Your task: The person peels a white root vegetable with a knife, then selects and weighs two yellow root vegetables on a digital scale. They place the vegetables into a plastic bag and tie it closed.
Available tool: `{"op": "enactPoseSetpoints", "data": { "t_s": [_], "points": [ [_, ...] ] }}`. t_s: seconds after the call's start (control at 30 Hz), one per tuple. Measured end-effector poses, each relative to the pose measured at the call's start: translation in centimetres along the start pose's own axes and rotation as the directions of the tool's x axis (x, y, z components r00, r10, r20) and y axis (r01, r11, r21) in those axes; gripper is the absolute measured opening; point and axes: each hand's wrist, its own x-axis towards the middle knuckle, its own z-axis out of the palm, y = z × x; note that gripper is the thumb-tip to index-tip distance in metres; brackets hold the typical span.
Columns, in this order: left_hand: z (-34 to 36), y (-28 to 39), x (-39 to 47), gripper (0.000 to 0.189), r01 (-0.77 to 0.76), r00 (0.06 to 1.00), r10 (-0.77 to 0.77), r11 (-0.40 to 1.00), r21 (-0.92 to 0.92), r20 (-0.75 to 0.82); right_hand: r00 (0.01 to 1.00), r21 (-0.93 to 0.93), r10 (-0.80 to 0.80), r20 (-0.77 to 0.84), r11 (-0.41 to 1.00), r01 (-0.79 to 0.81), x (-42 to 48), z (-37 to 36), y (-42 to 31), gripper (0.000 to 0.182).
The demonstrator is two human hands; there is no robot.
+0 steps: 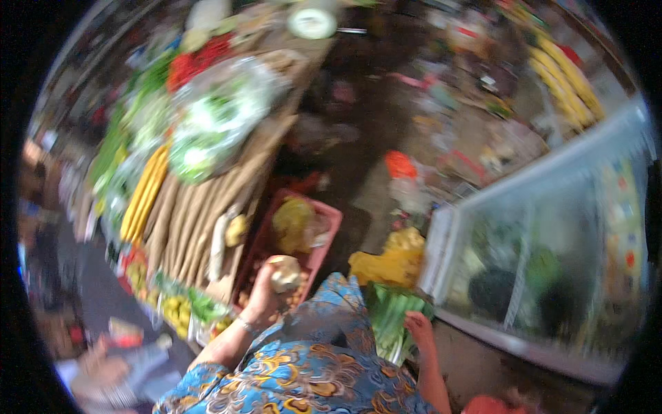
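In my left hand is a pale, roundish piece of produce; blur hides its exact kind. Below that hand stands a red plastic crate with a yellowish bag and small round brown items. My right hand hangs over green leafy vegetables, its fingers partly curled; whether it touches them or holds anything is unclear. Left of the crate, long brown roots lie side by side on a stall, with a white root and a small yellow piece near its edge.
Bagged leafy greens, yellow long produce and red items cover the stall at left. A glass-topped chest cooler stands at right. An orange-yellow bag lies beside it. Plastic bags and cardboard litter the floor ahead. A person is at lower left.
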Motion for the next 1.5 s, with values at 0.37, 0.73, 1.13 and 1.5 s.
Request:
{"op": "enactPoseSetpoints", "data": {
  "t_s": [0.37,0.73,1.13,1.5],
  "points": [
    [11.0,3.1,6.7,0.047,-0.228,0.974,0.227,0.971,0.075,0.020,0.931,-0.302,-0.114,-0.348,0.953,0.004,3.3,-6.8,-6.2,0.033],
    [21.5,7.8,18.2,0.054,-0.143,0.981,0.117,0.974,0.173,0.155,0.821,-0.481,-0.226,-0.524,0.874,-0.067,12.8,-10.4,-16.2,0.033],
    [38.5,16.7,35.6,0.051,-0.110,0.913,-0.102,0.871,0.480,0.395,0.728,-0.879,-0.498,-0.470,0.340,-0.335,26.3,-16.8,-41.3,0.032],
    [52.2,14.8,36.3,0.045,-0.092,0.885,-0.197,0.815,0.573,0.422,0.252,-0.315,-0.370,-0.894,0.920,0.234,44.5,-26.2,-38.6,0.045]
  ]
}}
